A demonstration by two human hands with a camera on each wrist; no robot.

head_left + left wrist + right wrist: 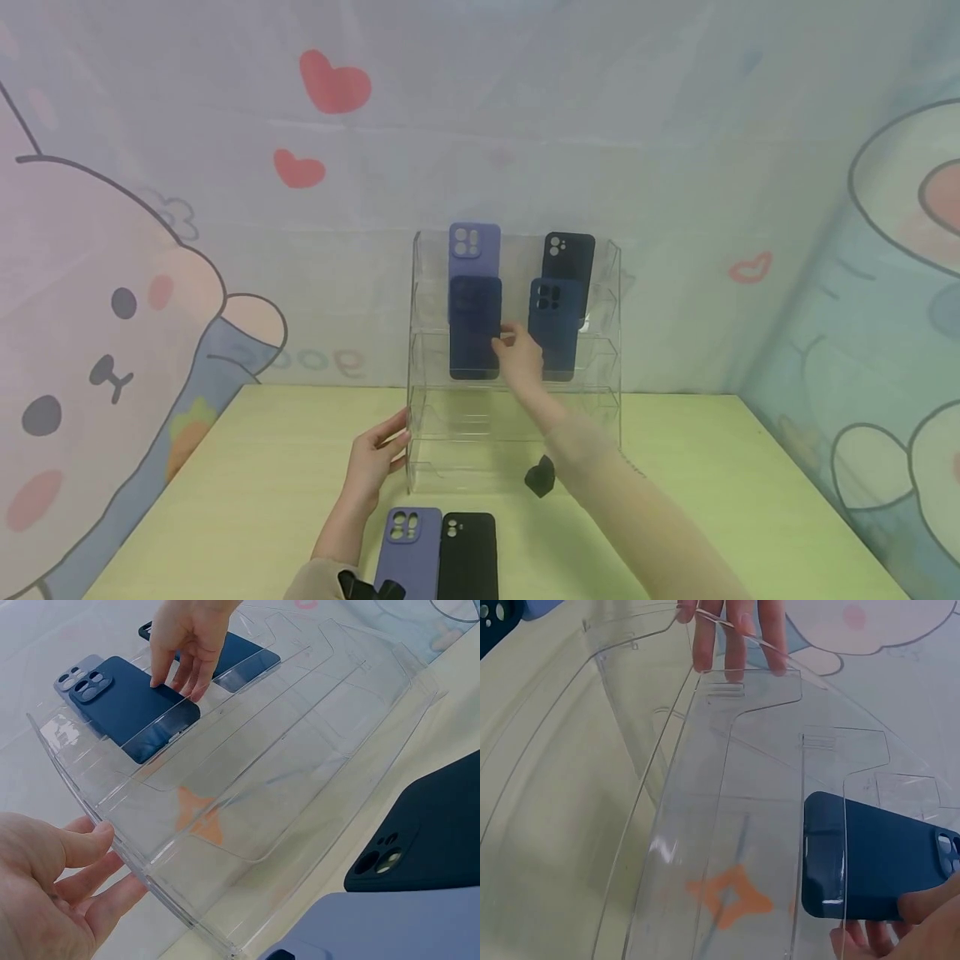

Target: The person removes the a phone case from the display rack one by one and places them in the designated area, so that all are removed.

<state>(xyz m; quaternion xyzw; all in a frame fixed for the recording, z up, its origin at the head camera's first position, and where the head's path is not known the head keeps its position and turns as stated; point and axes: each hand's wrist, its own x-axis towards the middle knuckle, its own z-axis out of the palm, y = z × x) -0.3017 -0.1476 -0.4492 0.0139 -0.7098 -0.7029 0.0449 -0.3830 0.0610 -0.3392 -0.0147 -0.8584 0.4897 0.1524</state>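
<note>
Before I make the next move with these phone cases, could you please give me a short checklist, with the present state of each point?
1. Stand supported: ok. The left hand holds the clear stand by its left side.
2. Left front case seated: ok. Its lower end sits behind a tier's clear lip.
3. Right front case seated: ok. It stands in the same tier.
4. Right hand free: not ok. It is at the left front case's edge.
5. Firmness of that hand's hold: cannot tell.
6. Cases at hand: ok. A purple case and a black case lie side by side before the stand.
</note>
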